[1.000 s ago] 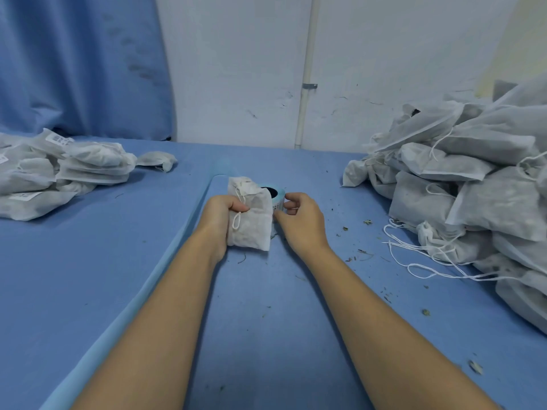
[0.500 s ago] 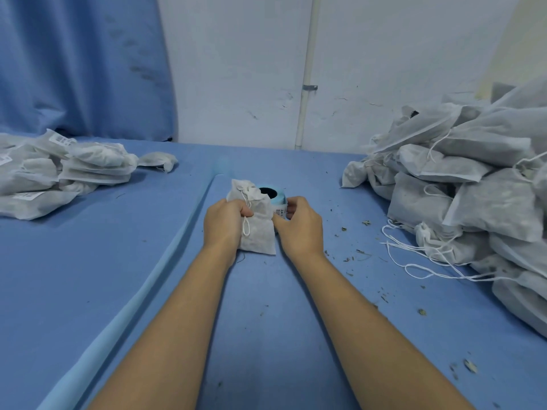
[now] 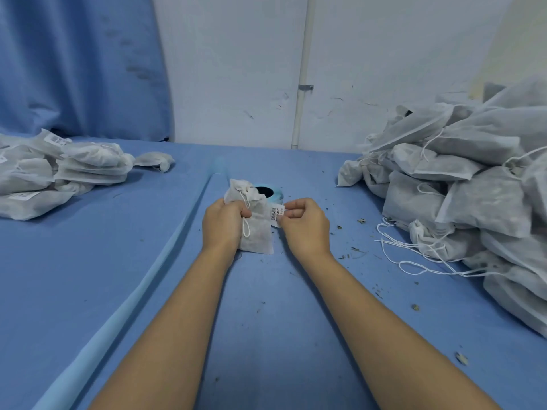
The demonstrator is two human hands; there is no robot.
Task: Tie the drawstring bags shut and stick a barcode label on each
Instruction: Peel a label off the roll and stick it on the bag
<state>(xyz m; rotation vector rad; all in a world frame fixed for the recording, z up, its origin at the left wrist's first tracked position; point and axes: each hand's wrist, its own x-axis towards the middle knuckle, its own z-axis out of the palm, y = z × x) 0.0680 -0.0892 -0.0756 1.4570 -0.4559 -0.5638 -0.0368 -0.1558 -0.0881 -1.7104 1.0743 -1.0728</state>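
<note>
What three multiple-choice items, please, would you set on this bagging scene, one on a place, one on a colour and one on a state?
1. Where does the label roll stand?
A. Just behind the bag
B. On the floor
C. On a shelf

2. What colour is the table cover?
A. Green
B. Blue
C. Red

3. What is the right hand doing?
A. Lying flat
B. Pinching a barcode label
C. Gripping scissors

Answers:
1 A: the roll's rim shows past the top of the bag that the left hand grips.
2 B: the cover is blue throughout.
3 B: the label sits between thumb and fingertips, beside the bag.
</note>
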